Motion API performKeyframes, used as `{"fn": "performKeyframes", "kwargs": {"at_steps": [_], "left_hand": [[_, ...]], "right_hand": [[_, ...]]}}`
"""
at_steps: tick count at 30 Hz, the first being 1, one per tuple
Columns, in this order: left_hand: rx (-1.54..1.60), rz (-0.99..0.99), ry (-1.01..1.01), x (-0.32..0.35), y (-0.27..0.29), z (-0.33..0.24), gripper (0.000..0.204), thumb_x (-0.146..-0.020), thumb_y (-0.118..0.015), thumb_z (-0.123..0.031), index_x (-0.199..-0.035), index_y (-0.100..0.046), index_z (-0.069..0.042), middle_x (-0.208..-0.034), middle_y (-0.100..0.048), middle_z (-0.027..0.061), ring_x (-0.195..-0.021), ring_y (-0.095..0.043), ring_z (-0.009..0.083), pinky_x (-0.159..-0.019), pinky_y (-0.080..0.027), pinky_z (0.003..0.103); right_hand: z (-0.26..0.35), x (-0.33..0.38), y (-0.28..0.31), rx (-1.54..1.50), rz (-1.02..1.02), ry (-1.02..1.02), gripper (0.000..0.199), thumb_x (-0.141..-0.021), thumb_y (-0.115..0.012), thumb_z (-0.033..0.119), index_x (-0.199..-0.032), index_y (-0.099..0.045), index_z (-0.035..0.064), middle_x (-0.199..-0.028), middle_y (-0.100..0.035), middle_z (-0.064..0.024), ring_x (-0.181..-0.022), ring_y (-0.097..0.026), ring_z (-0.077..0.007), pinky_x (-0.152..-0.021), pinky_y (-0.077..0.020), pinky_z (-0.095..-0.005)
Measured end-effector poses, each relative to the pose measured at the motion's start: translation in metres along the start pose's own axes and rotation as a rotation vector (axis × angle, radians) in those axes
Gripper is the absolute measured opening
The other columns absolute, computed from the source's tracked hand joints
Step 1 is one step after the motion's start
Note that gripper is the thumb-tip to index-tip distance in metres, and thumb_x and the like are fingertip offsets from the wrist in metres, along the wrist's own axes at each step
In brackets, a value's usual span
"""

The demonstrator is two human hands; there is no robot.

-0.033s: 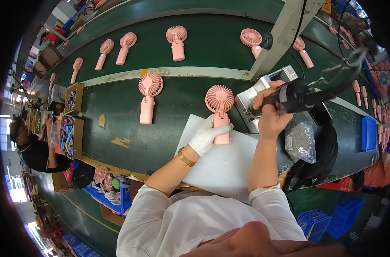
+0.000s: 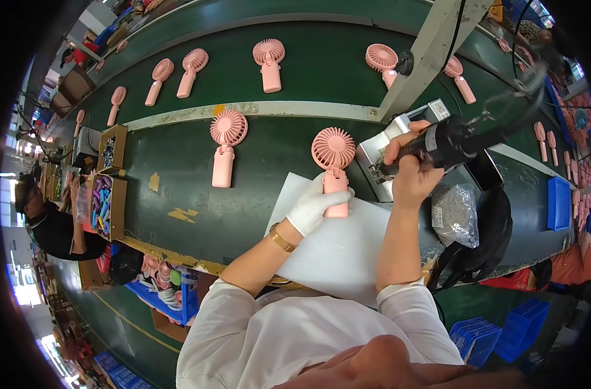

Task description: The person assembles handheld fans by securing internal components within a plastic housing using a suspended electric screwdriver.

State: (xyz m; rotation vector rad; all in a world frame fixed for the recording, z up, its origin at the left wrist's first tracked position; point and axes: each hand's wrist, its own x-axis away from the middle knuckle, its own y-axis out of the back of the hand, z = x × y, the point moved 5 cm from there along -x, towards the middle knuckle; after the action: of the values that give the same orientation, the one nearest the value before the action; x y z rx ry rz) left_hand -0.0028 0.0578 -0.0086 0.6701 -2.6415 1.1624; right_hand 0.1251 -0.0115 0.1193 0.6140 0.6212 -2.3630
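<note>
A pink handheld fan [image 2: 335,185] lies face up over a white sheet [image 2: 341,249]. My gloved left hand [image 2: 310,206] is closed round its handle. In my bare right hand [image 2: 415,172] is a black electric screwdriver [image 2: 441,144], hanging from a hook and cable. Its tip end is at a silver screw feeder [image 2: 375,154], just right of the fan; the bit itself is hard to make out. A second pink fan [image 2: 223,167] lies on the bench to the left, untouched.
Beyond the bench rail, several pink fans [image 2: 270,74] lie on a green conveyor belt [image 2: 321,61]. A metal post [image 2: 431,55] rises at the back right. A clear bag of small grey parts [image 2: 455,217] sits to the right, a box of colourful pieces [image 2: 117,207] to the left. Another person [image 2: 59,230] sits at far left.
The screwdriver's rear end and its cable have shifted slightly in my right hand. Fans on the belt have slid slightly to the right. My left hand has barely moved.
</note>
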Motion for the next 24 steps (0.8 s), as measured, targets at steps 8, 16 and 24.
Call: {"fn": "performKeyframes", "kwargs": {"at_steps": [8, 16, 24], "left_hand": [[-0.212, -0.094, -0.011, 0.004, 0.002, 0.006, 0.045, -0.073, -0.068, -0.014, -0.11, -0.044, -0.004, -0.093, -0.055, 0.0065, -0.08, -0.057, 0.0135, -0.07, -0.05, 0.029], [-0.636, -0.201, -0.123, 0.003, 0.007, 0.004, 0.041, -0.069, -0.069, -0.027, -0.097, -0.052, -0.002, -0.085, -0.059, 0.0047, -0.075, -0.056, 0.0118, -0.068, -0.046, 0.027], [-0.644, -0.22, -0.106, 0.007, 0.002, -0.002, 0.039, -0.069, -0.068, -0.028, -0.095, -0.053, -0.001, -0.082, -0.061, 0.006, -0.074, -0.058, 0.0147, -0.068, -0.047, 0.028]], "right_hand": [[-0.01, 0.001, -0.005, 0.119, 0.013, -0.064, 0.055, -0.079, -0.067, 0.039, -0.107, -0.045, -0.0023, -0.062, -0.053, -0.0061, -0.054, -0.049, -0.0117, -0.05, -0.0382, -0.0225], [-0.032, 0.014, -0.034, -0.268, 0.079, -0.221, 0.077, -0.069, -0.065, 0.062, -0.11, -0.039, 0.002, -0.06, -0.046, -0.0049, -0.049, -0.044, -0.0125, -0.048, -0.0367, -0.0266], [-0.036, 0.018, -0.043, -0.306, 0.076, -0.245, 0.076, -0.067, -0.067, 0.063, -0.107, -0.04, 0.0047, -0.06, -0.046, -0.005, -0.051, -0.044, -0.013, -0.049, -0.0372, -0.0265]]}}
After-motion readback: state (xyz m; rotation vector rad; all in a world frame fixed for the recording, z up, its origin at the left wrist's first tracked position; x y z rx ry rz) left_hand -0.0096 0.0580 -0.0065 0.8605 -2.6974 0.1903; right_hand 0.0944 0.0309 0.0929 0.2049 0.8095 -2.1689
